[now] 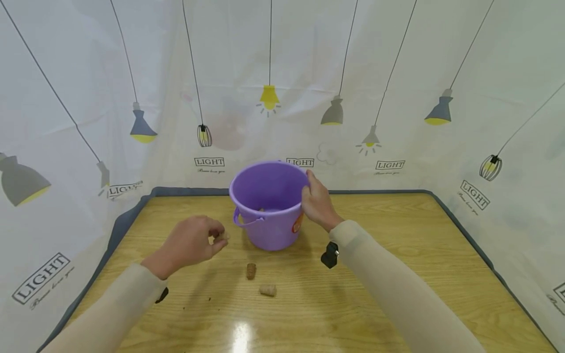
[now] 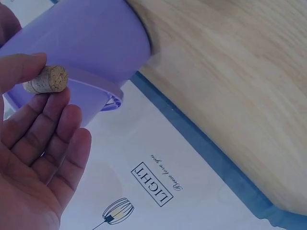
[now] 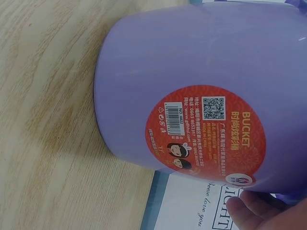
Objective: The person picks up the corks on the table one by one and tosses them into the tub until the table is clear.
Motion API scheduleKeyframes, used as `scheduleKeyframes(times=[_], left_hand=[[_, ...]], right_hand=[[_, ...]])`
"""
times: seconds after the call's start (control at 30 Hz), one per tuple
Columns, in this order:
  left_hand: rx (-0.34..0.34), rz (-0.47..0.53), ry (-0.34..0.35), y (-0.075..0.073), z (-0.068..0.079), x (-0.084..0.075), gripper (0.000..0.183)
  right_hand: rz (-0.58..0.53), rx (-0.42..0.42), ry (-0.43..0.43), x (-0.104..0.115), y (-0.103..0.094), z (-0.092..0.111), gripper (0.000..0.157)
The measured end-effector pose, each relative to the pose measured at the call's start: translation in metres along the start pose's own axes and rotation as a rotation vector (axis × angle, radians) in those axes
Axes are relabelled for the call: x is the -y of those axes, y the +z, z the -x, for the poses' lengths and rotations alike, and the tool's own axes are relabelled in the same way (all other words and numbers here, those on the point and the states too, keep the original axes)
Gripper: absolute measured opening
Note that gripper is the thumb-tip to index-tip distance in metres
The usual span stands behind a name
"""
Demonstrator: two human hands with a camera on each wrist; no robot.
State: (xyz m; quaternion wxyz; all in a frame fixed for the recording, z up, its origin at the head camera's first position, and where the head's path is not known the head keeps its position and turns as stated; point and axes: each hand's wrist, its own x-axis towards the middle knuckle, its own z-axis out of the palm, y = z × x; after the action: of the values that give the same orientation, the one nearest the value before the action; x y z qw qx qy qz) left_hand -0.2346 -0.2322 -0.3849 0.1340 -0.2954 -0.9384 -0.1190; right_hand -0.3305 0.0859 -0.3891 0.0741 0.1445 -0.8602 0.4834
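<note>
A purple bucket (image 1: 275,228) stands on the table with a red round label (image 3: 206,136) on its side. My right hand (image 1: 319,202) grips the bucket's rim on the right, its thumb at the top edge. Between thumb and fingertips, my left hand (image 1: 192,241) pinches a cork (image 2: 50,79), held just left of the bucket and in front of its purple handle (image 1: 248,223). Two more corks lie on the table before the bucket: a darker one (image 1: 251,271) and a paler one (image 1: 267,290). Something small and tan shows at the bucket's bottom, mostly hidden by the near wall.
The wood-grain table (image 1: 388,294) is edged by a dark blue border (image 1: 375,191). White sheeting (image 1: 247,54) printed with lamps hangs behind it and along both sides. A few dark crumbs are scattered on the front left of the table.
</note>
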Motion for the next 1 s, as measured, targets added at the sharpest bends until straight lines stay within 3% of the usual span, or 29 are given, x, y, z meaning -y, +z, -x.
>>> scheduleKeyframes(times=[0.27, 0.53, 1.0], left_hand=[[-0.132, -0.021, 0.065, -0.010, -0.009, -0.003, 0.018], [-0.240, -0.012, 0.096, -0.013, -0.020, -0.006, 0.014], [-0.317, 0.006, 0.104, -0.021, -0.046, -0.021, 0.013]], right_hand=[[-0.001, 0.000, -0.005, -0.001, 0.000, -0.001, 0.061], [0.005, -0.005, -0.001, 0.000, 0.000, 0.000, 0.061], [0.004, -0.011, 0.004, -0.002, 0.002, -0.002, 0.061]])
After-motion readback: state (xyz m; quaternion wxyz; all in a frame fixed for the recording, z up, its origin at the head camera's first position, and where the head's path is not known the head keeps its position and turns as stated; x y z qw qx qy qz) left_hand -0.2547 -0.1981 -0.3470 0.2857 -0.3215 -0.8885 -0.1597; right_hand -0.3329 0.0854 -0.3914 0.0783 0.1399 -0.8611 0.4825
